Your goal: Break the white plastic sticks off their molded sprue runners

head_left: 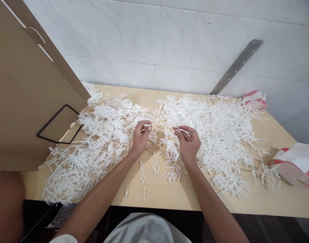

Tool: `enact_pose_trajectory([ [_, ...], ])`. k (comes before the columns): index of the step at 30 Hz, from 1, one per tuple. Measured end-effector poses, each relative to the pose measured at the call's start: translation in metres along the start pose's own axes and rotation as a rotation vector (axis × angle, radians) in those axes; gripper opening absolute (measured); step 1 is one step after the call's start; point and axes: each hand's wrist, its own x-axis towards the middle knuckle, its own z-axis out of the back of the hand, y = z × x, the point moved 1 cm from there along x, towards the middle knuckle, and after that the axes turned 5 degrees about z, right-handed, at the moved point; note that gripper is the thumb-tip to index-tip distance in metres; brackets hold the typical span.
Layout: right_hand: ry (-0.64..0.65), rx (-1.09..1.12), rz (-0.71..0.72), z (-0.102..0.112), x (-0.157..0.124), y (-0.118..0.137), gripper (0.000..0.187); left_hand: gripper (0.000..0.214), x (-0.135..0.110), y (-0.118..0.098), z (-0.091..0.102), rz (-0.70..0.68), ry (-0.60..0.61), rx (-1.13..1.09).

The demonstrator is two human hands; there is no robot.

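Observation:
White plastic branching pieces lie in two big heaps on the wooden table (271, 202): a left heap (93, 148) and a right heap (225, 135). Between them my left hand (140, 136) pinches a thin white plastic piece (147, 126) with closed fingers. My right hand (187, 143) is curled shut on another white plastic piece (171, 148) that hangs below it. Several small broken-off bits (166, 172) lie scattered on the table just in front of both hands.
A brown cardboard box (25, 101) with a black outlined handle slot stands at the left. Red-and-white plastic bags sit at the right edge (296, 165) and back right (254, 99). A grey metal strip (236, 65) leans on the tiled wall.

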Motion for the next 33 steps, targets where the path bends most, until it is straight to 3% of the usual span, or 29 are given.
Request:
enact_pose_trajectory([
  [7,-0.04,-0.194,0.009,0.004,0.003,-0.003,0.024,0.029,-0.004,-0.004,-0.003,0.023,0.109,-0.072],
  [9,-0.023,-0.142,-0.012,0.003,0.001,-0.002,0.024,0.035,-0.007,-0.008,-0.002,-0.029,0.02,-0.013],
  [12,0.015,-0.046,-0.025,-0.001,-0.002,0.001,0.023,0.026,-0.012,-0.015,0.002,-0.115,-0.114,0.071],
  [13,0.035,-0.029,-0.03,-0.001,-0.003,0.002,0.023,0.024,-0.014,-0.016,0.002,-0.121,-0.072,0.075],
  [16,0.125,-0.028,-0.02,-0.003,-0.006,0.003,0.023,0.033,-0.021,-0.018,-0.002,-0.057,0.259,0.145],
  [18,0.193,-0.06,0.024,-0.002,-0.007,0.002,0.025,0.033,-0.024,-0.016,-0.007,0.031,0.418,0.225],
  [21,0.254,-0.096,0.091,-0.001,-0.008,-0.002,0.023,0.038,-0.022,-0.012,-0.012,0.172,0.476,0.132],
  [27,0.255,-0.224,0.133,0.001,-0.001,-0.007,0.014,0.036,-0.006,0.001,-0.006,0.139,0.129,-0.166],
  [30,0.292,-0.295,0.17,0.002,0.002,-0.007,0.016,0.034,0.0,0.008,-0.002,0.078,0.07,-0.21],
  [33,0.235,-0.351,0.205,0.002,0.0,-0.005,0.022,0.027,0.0,0.009,-0.001,0.011,0.074,-0.167],
])
